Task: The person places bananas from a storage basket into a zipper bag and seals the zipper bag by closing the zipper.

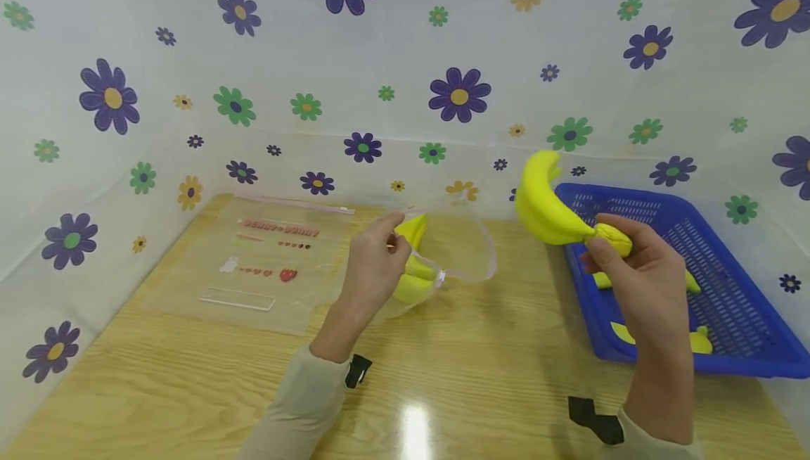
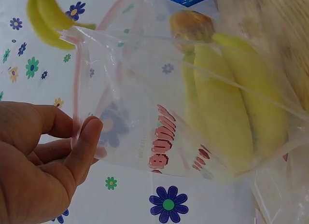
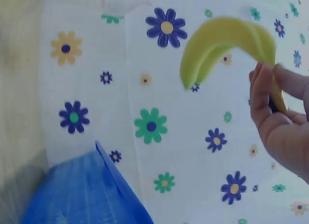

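Observation:
With thumb and fingers my left hand [image 1: 377,259] pinches the pink-edged rim of a clear zip bag [image 2: 130,79]. Inside that bag lies a bunch of yellow toy bananas [image 2: 222,93], brownish at the stem end. In the head view the bag's mouth spreads out to the right of the left hand. My right hand [image 1: 645,284] grips a second yellow banana bunch [image 1: 545,200] by its stem end, raised over the left rim of the blue basket. The right wrist view shows this bunch curving away from the fingertips, apart from the bag.
A blue plastic basket [image 1: 747,291] stands at the right with several yellow toy fruits in it. Another clear zip bag [image 1: 253,270] with red print lies flat on the wooden table [image 1: 443,382] at the left. A white flowered sheet [image 1: 405,52] walls the back and sides.

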`<state>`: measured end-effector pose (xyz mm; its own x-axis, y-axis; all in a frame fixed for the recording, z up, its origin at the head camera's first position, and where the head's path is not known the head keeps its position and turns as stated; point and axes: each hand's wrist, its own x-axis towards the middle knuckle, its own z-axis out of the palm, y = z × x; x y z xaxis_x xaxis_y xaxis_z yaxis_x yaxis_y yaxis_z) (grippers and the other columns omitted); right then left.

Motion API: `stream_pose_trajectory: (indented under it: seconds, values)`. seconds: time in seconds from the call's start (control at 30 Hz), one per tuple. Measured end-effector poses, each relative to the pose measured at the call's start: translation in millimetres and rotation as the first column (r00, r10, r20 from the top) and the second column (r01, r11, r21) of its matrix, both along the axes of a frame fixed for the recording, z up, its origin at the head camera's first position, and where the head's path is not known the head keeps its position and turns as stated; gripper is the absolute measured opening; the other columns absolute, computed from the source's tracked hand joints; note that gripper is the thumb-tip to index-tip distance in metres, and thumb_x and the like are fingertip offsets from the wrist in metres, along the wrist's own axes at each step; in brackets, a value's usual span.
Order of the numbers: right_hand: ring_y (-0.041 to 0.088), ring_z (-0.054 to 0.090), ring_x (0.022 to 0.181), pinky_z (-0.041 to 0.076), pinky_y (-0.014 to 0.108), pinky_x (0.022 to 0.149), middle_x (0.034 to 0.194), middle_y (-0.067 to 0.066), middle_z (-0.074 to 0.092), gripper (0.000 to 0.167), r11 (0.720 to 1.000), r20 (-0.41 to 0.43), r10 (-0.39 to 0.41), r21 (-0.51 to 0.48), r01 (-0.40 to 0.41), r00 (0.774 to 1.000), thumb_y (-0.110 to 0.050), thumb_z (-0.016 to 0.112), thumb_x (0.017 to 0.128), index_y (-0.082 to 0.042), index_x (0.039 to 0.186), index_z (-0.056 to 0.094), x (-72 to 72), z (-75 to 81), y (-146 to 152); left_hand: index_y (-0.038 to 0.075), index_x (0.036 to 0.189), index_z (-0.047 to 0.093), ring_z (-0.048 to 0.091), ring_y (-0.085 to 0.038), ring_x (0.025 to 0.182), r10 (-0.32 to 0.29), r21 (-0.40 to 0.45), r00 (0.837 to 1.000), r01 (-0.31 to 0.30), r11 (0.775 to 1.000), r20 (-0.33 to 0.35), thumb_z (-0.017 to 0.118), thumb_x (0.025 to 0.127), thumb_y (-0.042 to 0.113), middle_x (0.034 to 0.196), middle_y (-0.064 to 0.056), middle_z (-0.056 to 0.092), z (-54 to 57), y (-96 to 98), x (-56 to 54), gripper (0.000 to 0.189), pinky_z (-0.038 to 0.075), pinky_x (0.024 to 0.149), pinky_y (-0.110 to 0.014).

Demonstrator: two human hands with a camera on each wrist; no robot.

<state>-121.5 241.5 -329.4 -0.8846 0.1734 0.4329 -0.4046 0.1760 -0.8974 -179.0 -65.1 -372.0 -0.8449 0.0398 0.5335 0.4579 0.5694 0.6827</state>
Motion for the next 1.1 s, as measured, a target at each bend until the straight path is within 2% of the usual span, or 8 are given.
stream_pose_trajectory:
  seconds: [0.1, 0.27, 0.47, 0.6, 0.67, 0.73, 0.93, 1.1]
  values:
    - [0.011, 0.066, 0.076, 0.057, 0.018, 0.075, 0.097, 0.005, 0.064, 0.031, 0.98, -0.002, 0.188, -0.072, -0.188, 0.982, 0.002, 0.058, 0.097, 0.004, 0.127, 0.061, 0.2, -0.7, 0.7, -0.007, 0.125, 0.063, 0.06, -0.015, 0.052, 0.0, 0.019, 1.0, 0.0, 1.0, 0.016, 0.057, 0.09, -0.008, 0.094, -0.02, 0.071, -1.0, 0.4, -0.8, 0.036, 0.045, 0.044, -0.02]
    - [0.012, 0.065, 0.077, 0.057, 0.019, 0.073, 0.096, 0.004, 0.065, 0.029, 0.912, 0.024, 0.389, -0.155, -0.38, 0.921, 0.005, 0.051, 0.1, -0.001, 0.125, 0.063, -4.6, -8.0, 6.3, -0.008, 0.126, 0.062, 0.062, -0.014, 0.049, -0.006, 0.031, 1.0, 0.005, 1.0, 0.029, 0.058, 0.09, -0.007, 0.092, -0.02, 0.07, 0.0, -0.3, 0.2, 0.037, 0.049, 0.045, -0.019]
    - [0.014, 0.065, 0.078, 0.057, 0.021, 0.073, 0.098, 0.006, 0.066, 0.031, 0.822, -0.035, 0.53, -0.222, -0.524, 0.847, 0.008, 0.045, 0.101, 0.002, 0.126, 0.062, -11.7, -16.8, 12.6, -0.008, 0.127, 0.062, 0.062, -0.014, 0.049, -0.011, 0.044, 0.999, 0.009, 0.999, 0.038, 0.058, 0.09, -0.007, 0.093, -0.02, 0.069, 0.5, -0.4, 1.0, 0.037, 0.049, 0.045, -0.019]
    - [0.015, 0.065, 0.08, 0.057, 0.022, 0.073, 0.1, 0.007, 0.064, 0.032, 0.771, -0.06, 0.608, -0.191, -0.607, 0.792, 0.01, 0.043, 0.101, 0.005, 0.127, 0.06, -15.2, -20.0, 14.5, -0.008, 0.127, 0.062, 0.061, -0.013, 0.049, -0.009, 0.04, 1.0, 0.008, 0.999, 0.03, 0.058, 0.089, -0.008, 0.093, -0.02, 0.07, 0.8, -0.1, 0.5, 0.037, 0.047, 0.044, -0.018]
    - [0.014, 0.065, 0.081, 0.057, 0.022, 0.074, 0.1, 0.006, 0.063, 0.032, 0.76, -0.037, 0.634, -0.152, -0.631, 0.772, 0.011, 0.043, 0.1, 0.004, 0.127, 0.06, -16.2, -20.6, 14.1, -0.008, 0.127, 0.062, 0.061, -0.013, 0.049, -0.006, 0.038, 1.0, 0.005, 0.999, 0.024, 0.058, 0.089, -0.008, 0.094, -0.021, 0.07, 0.9, -0.5, 0.3, 0.037, 0.047, 0.044, -0.018]
    - [0.013, 0.065, 0.081, 0.057, 0.021, 0.074, 0.098, 0.005, 0.062, 0.032, 0.773, 0.004, 0.629, -0.107, -0.625, 0.777, 0.011, 0.045, 0.1, 0.002, 0.126, 0.061, -16.7, -21.0, 12.8, -0.008, 0.126, 0.062, 0.061, -0.014, 0.05, -0.005, 0.034, 1.0, 0.004, 0.999, 0.018, 0.059, 0.089, -0.008, 0.094, -0.021, 0.07, 0.7, -0.6, 0.2, 0.037, 0.048, 0.044, -0.019]
    - [0.014, 0.062, 0.078, 0.057, 0.023, 0.071, 0.092, 0.002, 0.064, 0.029, 0.844, 0.101, 0.533, 0.004, -0.536, 0.84, 0.006, 0.05, 0.1, -0.001, 0.126, 0.062, -18.5, -22.1, 6.7, -0.009, 0.123, 0.064, 0.06, -0.02, 0.066, 0.001, 0.014, 1.0, 0.0, 1.0, -0.024, 0.059, 0.088, -0.009, 0.1, -0.02, 0.07, 0.1, -0.3, -0.4, 0.036, 0.051, 0.053, -0.023]
    - [0.014, 0.061, 0.08, 0.057, 0.024, 0.074, 0.095, 0.003, 0.063, 0.022, 0.857, 0.13, 0.508, 0.025, -0.515, 0.851, 0.002, 0.051, 0.101, 0.004, 0.121, 0.06, -21.4, -24.2, 3.9, -0.009, 0.122, 0.064, 0.059, -0.021, 0.068, 0.002, 0.013, 0.999, -0.001, 1.0, -0.039, 0.059, 0.087, -0.01, 0.104, -0.021, 0.071, 0.1, 0.1, -0.4, 0.035, 0.051, 0.056, -0.025]
